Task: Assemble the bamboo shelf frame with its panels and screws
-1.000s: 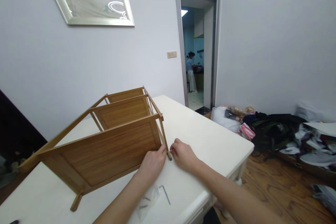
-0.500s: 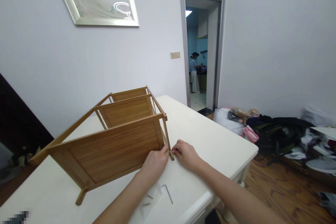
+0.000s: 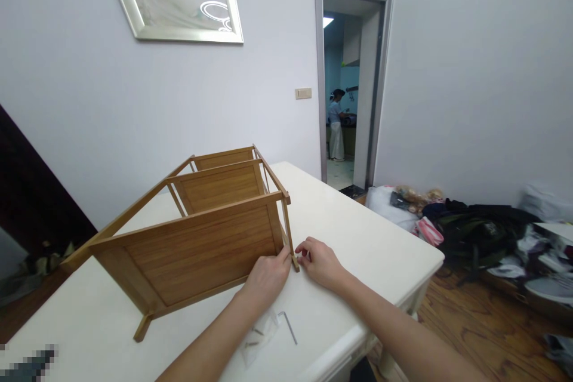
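Observation:
A wooden shelf rack [image 3: 201, 253] with several panel shelves lies on its side on the white table [image 3: 358, 239]. My left hand [image 3: 268, 277] is closed on its near right corner, by the end of a leg; the fingertips are partly hidden behind the wood. Just right of that leg is my right hand [image 3: 323, 264], its thumb and fingers curled together in a pinch near the wood. Whatever sits between those fingertips is too small to make out. Below my hands lie a bent hex key [image 3: 289, 328] and a clear plastic bag [image 3: 259, 340] with a few screws.
Bags and clothes [image 3: 474, 233] are heaped along the right wall, beside a grey shoe [image 3: 553, 286]. Through the doorway [image 3: 319, 71] a person [image 3: 335, 125] stands at a counter. A framed picture [image 3: 188, 36] hangs above. The table's right corner is rounded.
The view has shifted slightly, so everything appears a little further right. Both hands stay at the same corner of the rack; the right fingers have moved only slightly.

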Demonstrator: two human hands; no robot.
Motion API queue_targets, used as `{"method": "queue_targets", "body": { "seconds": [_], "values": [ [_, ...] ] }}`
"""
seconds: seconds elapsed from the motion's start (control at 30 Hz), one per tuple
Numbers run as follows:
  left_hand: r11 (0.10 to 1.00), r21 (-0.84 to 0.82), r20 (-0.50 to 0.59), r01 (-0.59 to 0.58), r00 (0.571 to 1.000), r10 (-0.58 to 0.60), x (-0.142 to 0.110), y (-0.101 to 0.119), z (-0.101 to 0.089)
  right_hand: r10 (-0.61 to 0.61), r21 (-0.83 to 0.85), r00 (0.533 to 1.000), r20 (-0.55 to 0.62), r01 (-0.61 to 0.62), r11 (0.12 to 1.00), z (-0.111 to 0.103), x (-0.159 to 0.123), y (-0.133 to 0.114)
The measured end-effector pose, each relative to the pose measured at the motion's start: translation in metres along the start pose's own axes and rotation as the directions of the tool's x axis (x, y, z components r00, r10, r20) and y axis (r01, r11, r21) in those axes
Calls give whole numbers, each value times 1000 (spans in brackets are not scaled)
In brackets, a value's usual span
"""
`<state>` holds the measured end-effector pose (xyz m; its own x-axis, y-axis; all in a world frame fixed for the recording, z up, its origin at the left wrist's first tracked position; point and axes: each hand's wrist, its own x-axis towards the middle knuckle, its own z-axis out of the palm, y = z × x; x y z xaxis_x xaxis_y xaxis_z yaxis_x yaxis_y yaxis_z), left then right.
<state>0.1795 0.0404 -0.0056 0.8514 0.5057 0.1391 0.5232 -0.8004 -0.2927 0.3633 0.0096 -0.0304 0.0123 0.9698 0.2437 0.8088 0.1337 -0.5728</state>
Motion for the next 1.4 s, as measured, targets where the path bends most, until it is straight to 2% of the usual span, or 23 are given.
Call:
{"method": "queue_targets", "body": {
  "seconds": [0.2, 0.6, 0.93, 1.1, 1.4],
  "values": [
    [1000, -12, 9, 7, 1000, -7, 1, -1, 2, 11, 0, 1000, -6, -11, 1000, -1, 1, -1],
    [1000, -22, 10, 14, 1000, -14, 3, 0, 5, -46, -39, 999, -5, 46, 998, -1, 2, -1],
    [1000, -7, -2, 14, 1000, -14, 2, 0, 8, -104, -179, 994, -33, 96, 979, 0, -2, -2],
    [1000, -11, 6, 22, 1000, -22, 1, 0, 8, -203, -356, 977, -71, 165, 920, -1, -8, -12],
    [1000, 8, 9, 25, 1000, -25, 1, 3, 1, -391, -636, 918, -70, 262, 726, -4, -12, -30]
  ]
}}
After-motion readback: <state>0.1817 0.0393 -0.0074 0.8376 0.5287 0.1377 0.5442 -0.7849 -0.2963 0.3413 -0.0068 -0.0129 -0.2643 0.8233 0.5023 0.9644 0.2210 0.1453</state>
